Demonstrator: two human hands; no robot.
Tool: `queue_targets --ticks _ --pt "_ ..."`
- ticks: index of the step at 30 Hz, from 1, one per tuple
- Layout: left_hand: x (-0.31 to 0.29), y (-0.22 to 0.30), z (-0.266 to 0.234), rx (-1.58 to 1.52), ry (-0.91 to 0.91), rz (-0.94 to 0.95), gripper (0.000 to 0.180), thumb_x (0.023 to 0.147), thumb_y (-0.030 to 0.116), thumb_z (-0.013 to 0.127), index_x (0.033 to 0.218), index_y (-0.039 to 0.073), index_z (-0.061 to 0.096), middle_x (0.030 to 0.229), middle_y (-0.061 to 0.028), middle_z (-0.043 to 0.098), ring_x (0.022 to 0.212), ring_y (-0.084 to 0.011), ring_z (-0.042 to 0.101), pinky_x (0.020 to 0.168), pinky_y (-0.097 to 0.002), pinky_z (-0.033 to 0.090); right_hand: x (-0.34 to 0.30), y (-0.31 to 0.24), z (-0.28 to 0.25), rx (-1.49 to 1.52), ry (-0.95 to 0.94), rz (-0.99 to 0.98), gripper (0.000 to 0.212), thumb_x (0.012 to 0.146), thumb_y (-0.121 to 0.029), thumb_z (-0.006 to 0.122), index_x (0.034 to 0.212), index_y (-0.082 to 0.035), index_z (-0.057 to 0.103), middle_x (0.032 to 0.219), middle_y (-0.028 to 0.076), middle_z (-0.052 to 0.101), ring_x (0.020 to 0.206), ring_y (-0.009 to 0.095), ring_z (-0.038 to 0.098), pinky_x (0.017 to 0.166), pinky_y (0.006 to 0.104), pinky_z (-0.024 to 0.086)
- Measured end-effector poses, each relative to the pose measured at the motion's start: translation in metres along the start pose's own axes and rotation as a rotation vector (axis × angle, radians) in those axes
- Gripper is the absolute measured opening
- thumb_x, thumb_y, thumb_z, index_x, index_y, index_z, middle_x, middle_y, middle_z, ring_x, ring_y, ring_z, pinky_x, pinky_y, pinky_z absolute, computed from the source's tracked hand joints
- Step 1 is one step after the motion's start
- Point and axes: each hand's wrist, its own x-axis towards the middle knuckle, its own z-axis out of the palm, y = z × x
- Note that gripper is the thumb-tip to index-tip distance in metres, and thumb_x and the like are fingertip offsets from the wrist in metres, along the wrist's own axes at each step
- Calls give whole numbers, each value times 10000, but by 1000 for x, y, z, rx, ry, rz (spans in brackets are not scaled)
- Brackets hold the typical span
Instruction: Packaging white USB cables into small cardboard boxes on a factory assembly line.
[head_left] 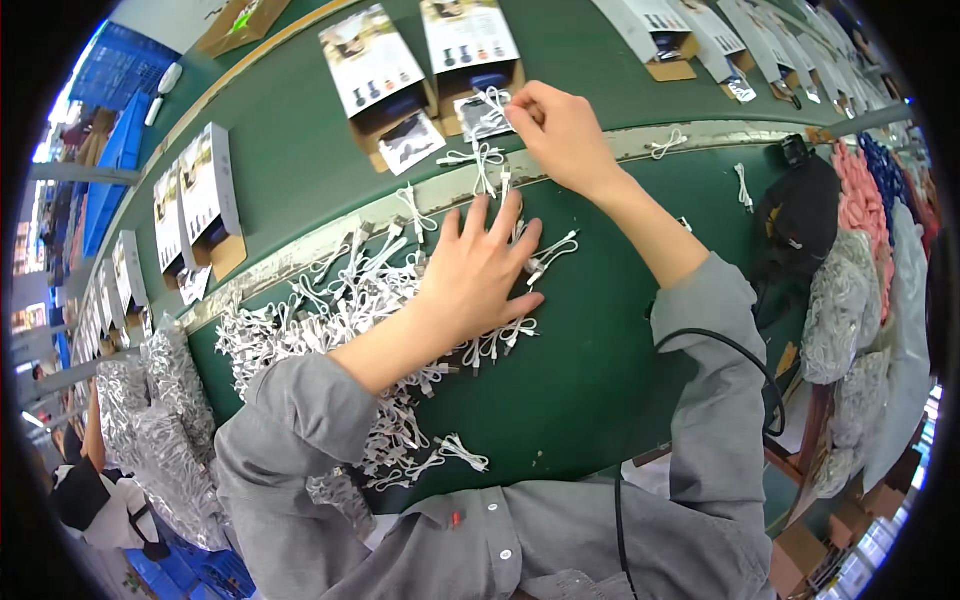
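Your right hand (560, 130) is pinching a white cable (492, 103), which is showing just left of your fingertips, before the open box (470, 38). If your pinch is loosening or a loop is snagging there, it could be dropping outside. The cable is looking slim, gathered into loops. Nearer you, your left hand (472, 268) is spreading its fingers apart over the cable pile (325, 325).

You are wearing this camera on your head, the left one of two. It is looking down and forward, with your gray shirt (450, 550) showing close at six o'clock, your left hand (472, 268) near the middle and your right hand (560, 138) at one o'clock. Its wide lens is bending the far green table (275, 120) toward ten o'clock.
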Motion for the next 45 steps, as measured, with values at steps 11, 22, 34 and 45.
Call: queue_targets --ticks 11,22,34,45 --pt "12 -76 -9 -23 182 -3 893 719 618 715 1405 97 477 1469 -226 422 1362 -451 385 1048 -620 358 -58 -23 -4 -62 -25 109 322 837 -58 597 1157 -29 613 1038 144 619 911 248 654 767 364 518" --pt "-12 -12 -1 -1 -132 85 1053 558 689 801 1316 10 531 1182 -153 549 1153 -318 516 894 -530 451 -173 -28 -7 -550 23 -61 152 832 -30 693 978 -39 652 987 104 614 937 291 606 798 382 498" --pt "2 -36 12 -147 -5 168 601 748 486 766 1202 118 627 1286 -168 535 1222 -373 505 901 -494 502 0 36 13 -550 319 10 252 899 -199 659 1086 -36 705 941 147 731 808 254 701 735 344 530" --pt "-17 -50 12 -380 94 71 168 810 124 645 950 57 711 969 -162 696 930 -330 704 751 -425 593 -134 -67 29 -294 -102 14 468 882 -64 613 1340 -5 540 1291 176 591 1187 314 578 1013 393 453"
